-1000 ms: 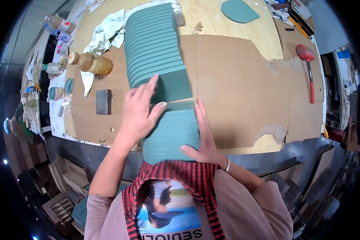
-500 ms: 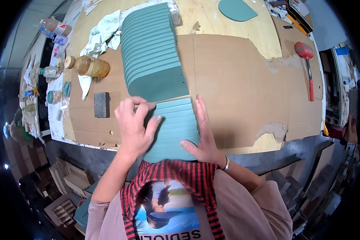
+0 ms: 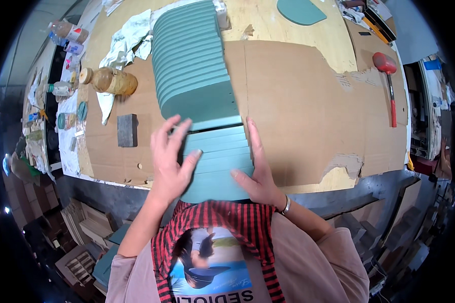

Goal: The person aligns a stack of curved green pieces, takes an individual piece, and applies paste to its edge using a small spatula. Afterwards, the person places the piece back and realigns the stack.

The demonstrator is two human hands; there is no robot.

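A near bundle of green panels, packed edge to edge, lies between my hands against my apron. My left hand is at its left side, fingers spread and slightly blurred, the thumb over the panel edges. Along its right side my right hand lies with fingers stretched out and the thumb resting over the edges. Beyond a narrow dark gap stands a long row of matching round-cornered green panels, leaning away from me. The fingertips of my left hand are beside that gap; whether they touch the row I cannot tell.
On the cardboard sheet at left are a dark block and a bottle of amber liquid. White cloth lies behind them. At right is a red mallet; a loose green panel lies at the far side.
One panel has tipped away from the near bundle toward the far row, and a dark gap has opened behind it. My left fingers have spread; my right hand has hardly moved.
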